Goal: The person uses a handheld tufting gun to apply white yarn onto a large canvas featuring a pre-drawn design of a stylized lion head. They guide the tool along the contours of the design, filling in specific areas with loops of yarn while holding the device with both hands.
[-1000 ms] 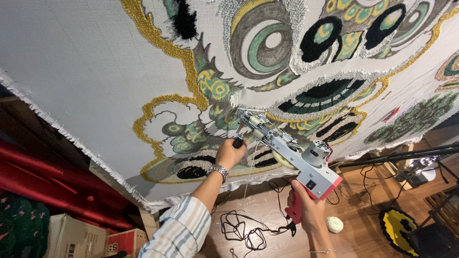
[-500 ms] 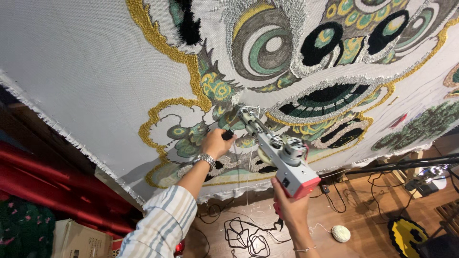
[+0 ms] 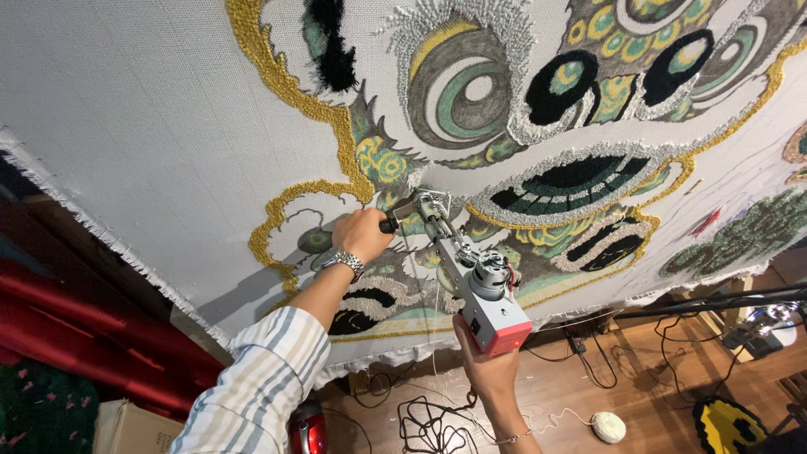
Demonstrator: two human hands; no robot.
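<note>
Against the stretched backing cloth [image 3: 151, 126] with its tufted green and gold pattern, the left hand [image 3: 363, 235] grips the front handle of the tufting gun [image 3: 471, 282], while the right hand [image 3: 487, 370] clasps its rear grip; farther right, a yarn ball [image 3: 608, 427] lies on the floor.

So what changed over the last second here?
The tufting gun slid left and up along the cloth, its tip now by the gold outline. Left hand keeps the front handle, right hand the rear grip. Yarn ball stays on the floor.
</note>
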